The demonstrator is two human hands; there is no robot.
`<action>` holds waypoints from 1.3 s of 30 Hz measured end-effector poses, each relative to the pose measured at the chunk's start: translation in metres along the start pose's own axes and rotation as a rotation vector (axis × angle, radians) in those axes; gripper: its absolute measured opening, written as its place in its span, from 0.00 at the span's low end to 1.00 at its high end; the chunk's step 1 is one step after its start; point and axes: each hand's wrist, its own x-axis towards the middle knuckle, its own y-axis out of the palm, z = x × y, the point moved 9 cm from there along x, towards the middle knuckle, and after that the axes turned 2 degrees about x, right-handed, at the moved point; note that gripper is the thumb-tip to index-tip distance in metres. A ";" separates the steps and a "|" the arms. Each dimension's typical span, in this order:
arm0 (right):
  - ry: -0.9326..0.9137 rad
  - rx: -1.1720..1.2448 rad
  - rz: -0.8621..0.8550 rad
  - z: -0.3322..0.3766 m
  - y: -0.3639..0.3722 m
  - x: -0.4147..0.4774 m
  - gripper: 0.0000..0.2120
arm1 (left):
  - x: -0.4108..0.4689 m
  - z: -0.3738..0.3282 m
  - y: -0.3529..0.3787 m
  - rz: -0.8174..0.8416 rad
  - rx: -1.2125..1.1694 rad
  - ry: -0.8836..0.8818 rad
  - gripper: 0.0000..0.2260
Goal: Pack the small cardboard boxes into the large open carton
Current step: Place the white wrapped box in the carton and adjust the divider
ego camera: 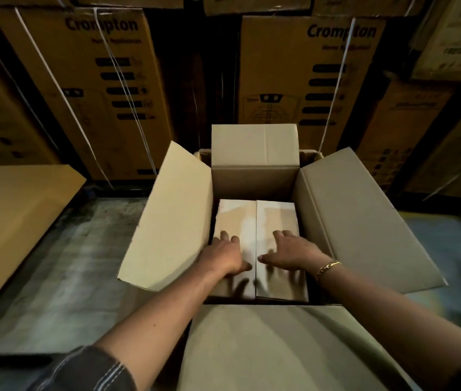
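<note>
Small cardboard boxes, left one (235, 221) and right one (277, 218), sit side by side inside our open carton (344, 210). Left hand (225, 253) and right hand (294, 251) hover flat, fingers spread, gripping nothing. Contact's hard to tell; shadows blur the boxes' near ends.

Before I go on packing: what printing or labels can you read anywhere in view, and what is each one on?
"Crompton": on the tall strapped carton back left.
"Crompton": on the tall strapped carton back right, partly crossed by a strap.
Smaller lines under both brand names: too blurred to read.
Digits on the stacked box at far right: too blurred to read.
Large open carton and small boxes inside: no print visible.
</note>
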 end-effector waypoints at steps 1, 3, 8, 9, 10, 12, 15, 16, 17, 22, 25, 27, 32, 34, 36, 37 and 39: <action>0.003 -0.017 -0.003 0.004 0.003 0.002 0.44 | 0.005 0.000 0.005 0.016 -0.002 -0.010 0.40; 0.024 -0.052 -0.031 0.009 0.006 0.007 0.44 | 0.009 0.000 0.018 0.063 0.009 -0.040 0.43; 0.115 -0.106 -0.078 0.005 0.022 0.022 0.46 | 0.014 0.000 0.036 0.069 0.071 -0.039 0.46; 0.121 -0.114 -0.088 0.005 0.025 0.024 0.47 | 0.014 0.001 0.037 0.079 0.067 -0.034 0.48; 0.126 -0.124 -0.094 0.006 0.026 0.025 0.47 | 0.015 0.002 0.038 0.083 0.066 -0.030 0.49; 0.121 -0.119 -0.100 0.010 0.025 0.025 0.46 | 0.016 0.003 0.038 0.078 0.070 -0.031 0.48; 0.057 -0.059 -0.131 0.020 0.007 0.016 0.39 | 0.017 0.002 0.038 0.067 0.070 -0.040 0.45; 0.019 -0.031 -0.158 0.023 -0.005 0.010 0.36 | 0.016 0.001 0.038 0.072 0.061 -0.045 0.46; -0.015 -0.007 -0.189 0.025 -0.019 0.005 0.34 | 0.015 0.000 0.037 0.074 0.056 -0.052 0.48; 0.037 0.038 -0.226 -0.010 -0.073 -0.021 0.30 | 0.011 -0.008 0.015 -0.097 0.137 -0.041 0.52; 0.092 0.083 -0.096 -0.035 -0.065 -0.029 0.25 | 0.000 -0.025 -0.007 -0.196 0.050 0.043 0.45; 0.078 0.064 -0.088 -0.042 -0.064 -0.033 0.25 | -0.010 -0.022 -0.034 -0.314 0.032 0.060 0.39; 0.037 0.082 -0.253 -0.053 -0.094 -0.038 0.29 | -0.017 0.038 -0.082 -0.410 -0.063 -0.066 0.34; 0.016 0.103 -0.303 -0.051 -0.104 -0.037 0.30 | -0.025 0.046 -0.092 -0.511 -0.077 -0.057 0.28; 0.000 0.074 -0.314 -0.047 -0.106 -0.037 0.29 | -0.036 0.043 -0.096 -0.609 0.058 -0.030 0.20; 0.008 0.009 -0.310 -0.045 -0.103 -0.038 0.28 | -0.039 0.040 -0.093 -0.630 0.143 -0.018 0.18; 0.004 -0.245 -0.351 -0.037 -0.096 -0.039 0.28 | -0.041 0.039 -0.088 -0.636 0.255 -0.021 0.19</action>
